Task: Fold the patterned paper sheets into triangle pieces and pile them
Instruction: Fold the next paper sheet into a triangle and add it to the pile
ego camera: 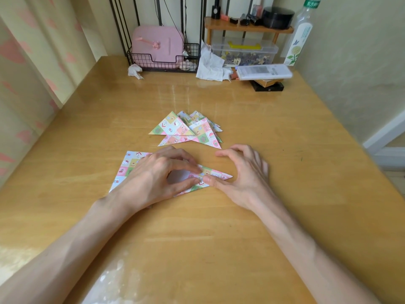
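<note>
Two hands work one patterned paper sheet (pixel 129 165) that lies flat on the wooden table (pixel 219 227), near the person, partly folded, with a sharp corner pointing right. The left hand (pixel 153 178) covers the middle of the sheet. Its forefinger and thumb are bent, their tips bear down on the folded layer, and a patch of white underside shows between them. The right hand (pixel 243 174) sits beside the pointed corner with only its thumb tip pressing the paper, just beside the left fingertips. Its other fingers are loosely curled over bare wood and hold nothing. Neither hand appears to grip the sheet, as both only press. The pile of triangle pieces (pixel 186 130) lies just beyond the sheet, several pieces fanned and overlapping, clear of both hands. The step in hand is judged to be setting a crease. To do it well, the edges should be matched at the pointed corner first. The left hand should pin the layers so they cannot slide while the right thumb runs along the fold from the middle outward, pressing hard. Only then should the piece go onto the pile. As for writing, the sheet carries small cartoon figures and houses in coloured squares, and no words can be made out. The clear bottle (pixel 300 36) at the back right has a flower label and a green cap with characters too small to read. Print on the white box (pixel 263 71) is blurred.
</note>
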